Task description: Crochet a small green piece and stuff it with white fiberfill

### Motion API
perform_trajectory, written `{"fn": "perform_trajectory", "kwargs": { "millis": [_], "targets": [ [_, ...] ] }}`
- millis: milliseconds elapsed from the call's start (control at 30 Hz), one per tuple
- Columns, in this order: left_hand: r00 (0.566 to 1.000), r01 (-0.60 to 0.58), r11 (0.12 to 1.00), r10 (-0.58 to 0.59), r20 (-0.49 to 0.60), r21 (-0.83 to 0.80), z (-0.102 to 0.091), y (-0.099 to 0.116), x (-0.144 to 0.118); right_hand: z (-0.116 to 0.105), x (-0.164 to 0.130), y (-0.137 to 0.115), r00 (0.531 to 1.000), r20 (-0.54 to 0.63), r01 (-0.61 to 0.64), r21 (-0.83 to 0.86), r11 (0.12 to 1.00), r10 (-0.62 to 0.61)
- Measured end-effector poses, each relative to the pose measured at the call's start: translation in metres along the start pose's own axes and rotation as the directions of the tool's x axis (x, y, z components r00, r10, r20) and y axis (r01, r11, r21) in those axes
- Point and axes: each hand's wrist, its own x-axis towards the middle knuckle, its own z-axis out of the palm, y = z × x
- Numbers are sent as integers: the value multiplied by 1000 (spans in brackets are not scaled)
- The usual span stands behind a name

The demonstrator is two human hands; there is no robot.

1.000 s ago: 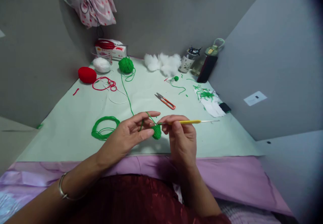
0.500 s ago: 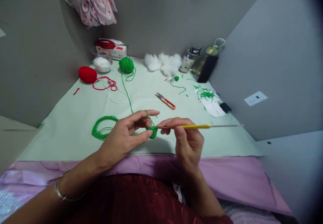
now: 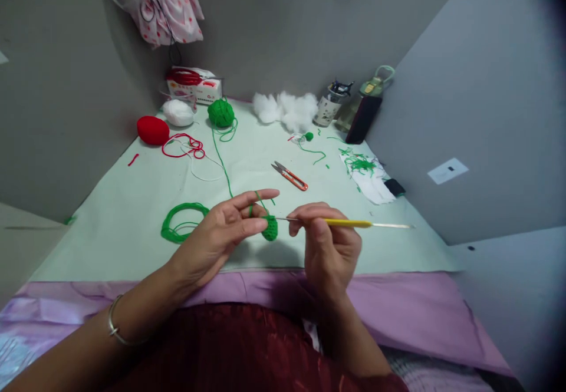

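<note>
Between thumb and fingers, my left hand (image 3: pixel 230 221) pinches a small green crochet piece (image 3: pixel 270 229). Green yarn runs over its raised index finger. My right hand (image 3: pixel 331 241) grips a crochet hook (image 3: pixel 347 223) by its yellow handle; the thin metal shaft points left and its tip meets the top of the piece. Whether the tip sits inside a stitch is too small to tell. A loose coil of green yarn (image 3: pixel 170 227) lies left of my left hand, partly hidden by it. The green yarn ball (image 3: pixel 221 113) stands farther back, its strand running toward my left hand.
Orange-handled thread snips (image 3: pixel 289 176) lie beyond my hands. At the back are a red yarn ball (image 3: pixel 152 130), a white yarn ball (image 3: pixel 178 112), fluffy white stuffing (image 3: pixel 287 111), a pen cup (image 3: pixel 328 106) and a leaning phone (image 3: pixel 364 121). Green scraps cover a tissue (image 3: pixel 371 183) at right.
The crochet piece has turned and now shows more below my left thumb. My right hand has shifted slightly right, with more of the hook's shaft exposed between the hands.
</note>
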Motion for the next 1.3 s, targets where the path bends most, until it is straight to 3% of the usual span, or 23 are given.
{"fn": "perform_trajectory", "kwargs": {
  "millis": [100, 200, 267, 333, 400, 467, 567, 667, 800, 933, 1033, 1300],
  "targets": [
    [997, -71, 991, 68, 28, 110, 3, -2, -1, 3, 1, 2, 999, 42, -31, -2, 1000, 31],
    [990, -128, 974, 136, -31, 190, 8, -5, 0, 5, -5, 3, 991, 84, 114, -183, 976, -100],
    [986, -137, 978, 149, -68, 158, 10, -6, 1, 5, -11, 3, 969, 118, 247, -363, 898, -219],
    [995, -87, 995, 89, -53, 45, 11, -7, 2, 4, -15, 3, 937, 174, 350, -483, 803, -303],
    [1000, 27, 997, -27, 1, -69, 9, -6, 4, 2, -15, 2, 926, 174, 377, -469, 799, -335],
    [995, 103, 988, -102, 16, -119, 6, -3, 5, 1, -11, 1, 954, 97, 299, -350, 888, -283],
    [996, 75, 991, -79, -37, -110, 2, -1, 4, 1, -3, 0, 996, -53, 63, -73, 995, -67],
    [1000, -12, 1000, 12, -12, -5, 3, -2, 3, 3, 1, 3, 996, -9, -85, 102, 991, 86],
    [994, -96, 977, 84, 71, 193, 3, -5, 0, 6, -1, 7, 984, 56, -175, 134, 975, 168],
    [993, -110, 956, 94, 69, 272, -1, -2, -2, 5, 0, 7, 936, 44, -347, 299, 889, 351],
    [993, -121, 944, 113, 45, 307, -2, 0, -3, 3, 3, 5, 928, 70, -366, 350, 862, 366],
    [987, -154, 899, 155, 30, 411, 1, 2, -4, -1, 0, 0, 970, 95, -238, 191, 952, 224]
  ]
}}
